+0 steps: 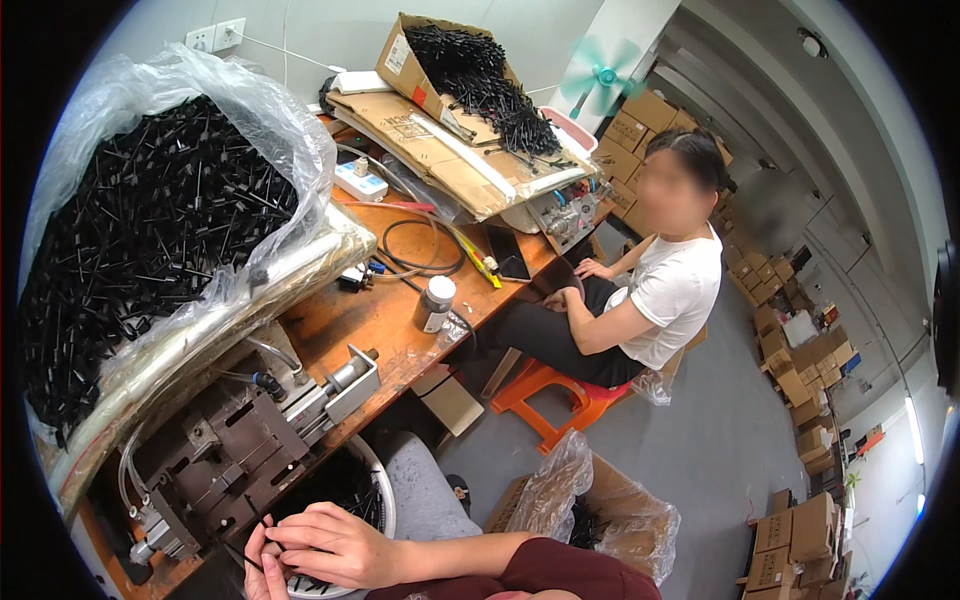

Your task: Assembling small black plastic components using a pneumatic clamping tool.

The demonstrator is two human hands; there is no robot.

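Note:
Both hands are close together at the lower left, in front of a dark metal pneumatic fixture (230, 465) on the bench edge. My right hand (340, 548) is closed in a pinch, with a thin black stick-like part (254, 508) at its fingertips. Partly cut off by the lower edge, my left hand (264, 568) pinches another slim black part (238, 553). The fingertips of the two hands nearly touch, and the exact kind of these small parts cannot be made out. Under the hands stands a white basket (388, 500) holding similar black pieces.
A plastic-lined tray (330, 235) heaped with black parts rises at left. On the wooden bench (330, 320) are a small bottle (436, 305), a phone (506, 252), cables and a power strip (360, 182). A co-worker (655, 290) sits on an orange stool (548, 395). Plastic-lined carton (640, 500) below.

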